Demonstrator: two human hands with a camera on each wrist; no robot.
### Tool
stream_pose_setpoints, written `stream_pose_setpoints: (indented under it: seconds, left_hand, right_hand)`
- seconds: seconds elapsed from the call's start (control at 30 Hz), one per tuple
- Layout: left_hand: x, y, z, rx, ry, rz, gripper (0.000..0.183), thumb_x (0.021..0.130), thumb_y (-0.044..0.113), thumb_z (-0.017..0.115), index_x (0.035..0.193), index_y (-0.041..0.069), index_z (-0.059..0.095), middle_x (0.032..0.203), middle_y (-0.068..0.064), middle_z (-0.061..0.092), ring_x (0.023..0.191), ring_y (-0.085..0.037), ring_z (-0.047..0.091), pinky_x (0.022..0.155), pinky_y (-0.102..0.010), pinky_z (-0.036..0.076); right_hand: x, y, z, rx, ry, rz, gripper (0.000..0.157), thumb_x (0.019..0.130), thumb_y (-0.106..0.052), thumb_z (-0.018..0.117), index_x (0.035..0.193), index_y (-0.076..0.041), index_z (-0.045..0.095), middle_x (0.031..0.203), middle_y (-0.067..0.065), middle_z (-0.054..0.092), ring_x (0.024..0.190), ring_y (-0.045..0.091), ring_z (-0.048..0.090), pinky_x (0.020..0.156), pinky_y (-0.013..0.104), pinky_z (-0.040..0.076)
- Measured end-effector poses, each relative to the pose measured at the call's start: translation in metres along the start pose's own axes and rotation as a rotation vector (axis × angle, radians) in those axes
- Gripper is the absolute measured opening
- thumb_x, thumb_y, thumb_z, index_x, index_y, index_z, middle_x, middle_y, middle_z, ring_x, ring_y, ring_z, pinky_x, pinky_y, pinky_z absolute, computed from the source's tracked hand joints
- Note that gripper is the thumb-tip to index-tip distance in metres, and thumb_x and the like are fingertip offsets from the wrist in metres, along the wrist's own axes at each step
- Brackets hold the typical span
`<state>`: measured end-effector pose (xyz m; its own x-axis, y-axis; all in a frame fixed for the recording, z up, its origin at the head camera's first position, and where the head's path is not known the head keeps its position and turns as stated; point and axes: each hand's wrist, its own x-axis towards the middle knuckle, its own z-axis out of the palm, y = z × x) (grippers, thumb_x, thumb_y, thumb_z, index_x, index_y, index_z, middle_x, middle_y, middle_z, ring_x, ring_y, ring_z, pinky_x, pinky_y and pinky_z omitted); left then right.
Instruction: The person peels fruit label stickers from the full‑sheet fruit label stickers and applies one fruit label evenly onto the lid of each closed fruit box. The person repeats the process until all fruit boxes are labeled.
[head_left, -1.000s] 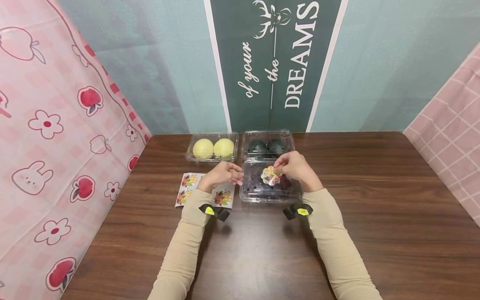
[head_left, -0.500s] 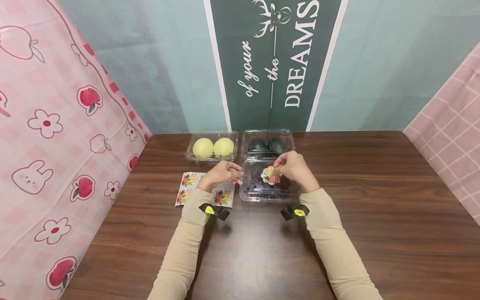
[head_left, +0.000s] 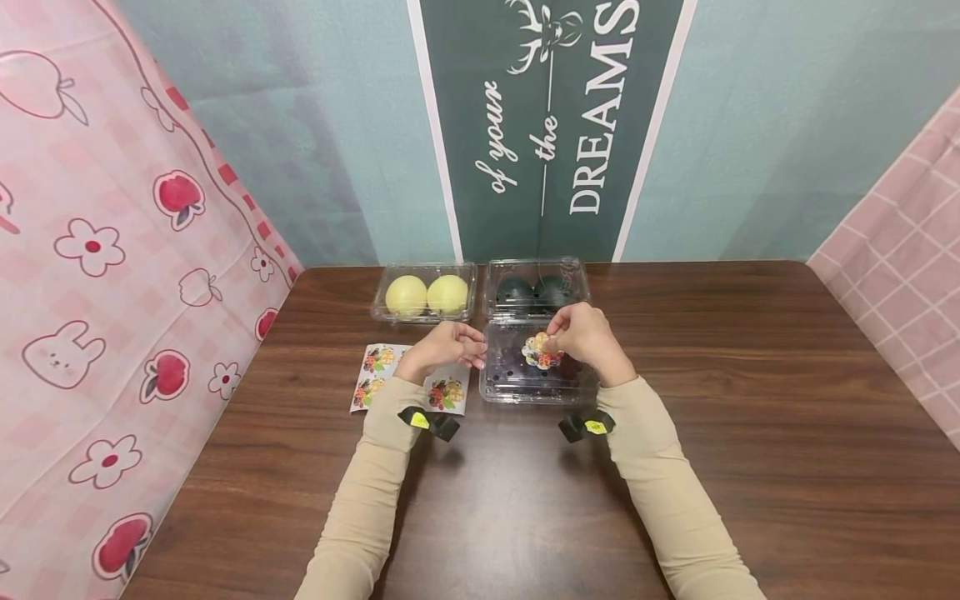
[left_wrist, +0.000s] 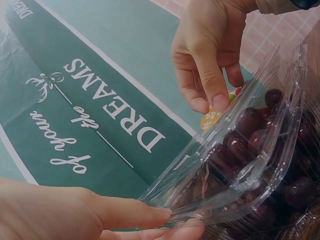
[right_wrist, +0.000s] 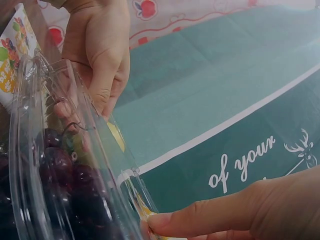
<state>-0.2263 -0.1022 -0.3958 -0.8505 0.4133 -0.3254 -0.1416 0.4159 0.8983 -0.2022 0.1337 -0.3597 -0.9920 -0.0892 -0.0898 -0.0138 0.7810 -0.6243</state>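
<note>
A clear plastic clamshell box (head_left: 517, 385) stands on the table, its lid down. Dark red grapes (left_wrist: 250, 130) show through its wall in both wrist views. My left hand (head_left: 446, 348) holds the box's left edge, thumb and fingers on either side of the rim (left_wrist: 175, 212). Above the lid, my right hand (head_left: 588, 337) pinches a colourful fruit sticker (head_left: 538, 352) with scalloped edges between thumb and forefinger. The sticker lies on or just over the lid; I cannot tell how much of it touches. The right fingers hide part of it.
A sheet of fruit stickers (head_left: 447, 393) lies left of the box, partly under my left wrist. Behind stand a clear box with two yellow round fruits (head_left: 447, 295) and one with dark round fruits (head_left: 553, 294). The brown table (head_left: 480, 517) meets a green cloth backdrop (head_left: 360, 167).
My right wrist and forearm have shifted slightly left, while the right fingers stay at the sticker. The left hand keeps its place at the box's edge.
</note>
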Motion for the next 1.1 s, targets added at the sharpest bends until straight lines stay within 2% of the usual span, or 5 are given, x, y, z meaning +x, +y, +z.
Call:
stream_pose_setpoints:
  seconds: [0.3,0.47,0.73,0.93,1.1]
  left_hand:
    - [-0.001,-0.001,-0.002,-0.007,-0.034,-0.011,0.036,0.092,-0.001,0.055,0.124,-0.014,0.047,0.078,-0.003,0.069,0.06,-0.003,0.064,0.075,-0.031,0.06]
    - [-0.003,0.0,-0.003,-0.02,-0.07,-0.008,0.04,0.092,-0.002,0.053,0.128,-0.014,0.04,0.073,0.001,0.066,0.059,-0.003,0.063,0.066,-0.023,0.057]
    - [-0.004,0.001,-0.005,0.007,-0.083,-0.015,0.04,0.094,0.002,0.052,0.13,-0.011,0.04,0.066,0.008,0.065,0.059,-0.002,0.064,0.055,-0.018,0.039]
    - [-0.003,0.0,-0.005,0.018,-0.082,-0.011,0.04,0.094,0.001,0.05,0.13,-0.011,0.039,0.065,0.009,0.065,0.058,0.0,0.063,0.055,-0.018,0.038]
    - [-0.001,0.0,-0.003,0.028,-0.097,-0.014,0.041,0.095,0.003,0.05,0.131,-0.011,0.039,0.062,0.011,0.064,0.059,0.001,0.063,0.06,-0.02,0.042]
  right_hand:
    - [0.0,-0.004,0.002,-0.032,-0.003,0.015,0.017,0.072,-0.014,0.08,0.078,-0.004,0.068,0.071,0.006,0.067,0.076,0.022,0.058,0.069,0.03,0.04]
    - [-0.002,-0.008,0.003,-0.052,0.001,0.043,0.018,0.073,-0.016,0.08,0.081,-0.006,0.068,0.074,0.006,0.068,0.075,0.022,0.059,0.069,0.032,0.04]
    - [-0.005,-0.012,0.004,-0.11,0.022,0.058,0.044,0.075,-0.018,0.08,0.114,-0.006,0.062,0.087,0.012,0.072,0.078,0.026,0.064,0.063,0.035,0.044]
    - [-0.007,-0.015,0.007,-0.11,0.042,0.047,0.054,0.073,-0.016,0.081,0.121,-0.005,0.057,0.086,0.013,0.072,0.083,0.031,0.066,0.072,0.043,0.05]
    - [-0.01,-0.015,0.009,-0.114,0.063,0.035,0.052,0.073,-0.016,0.08,0.118,-0.003,0.058,0.088,0.016,0.071,0.087,0.035,0.066,0.078,0.048,0.051]
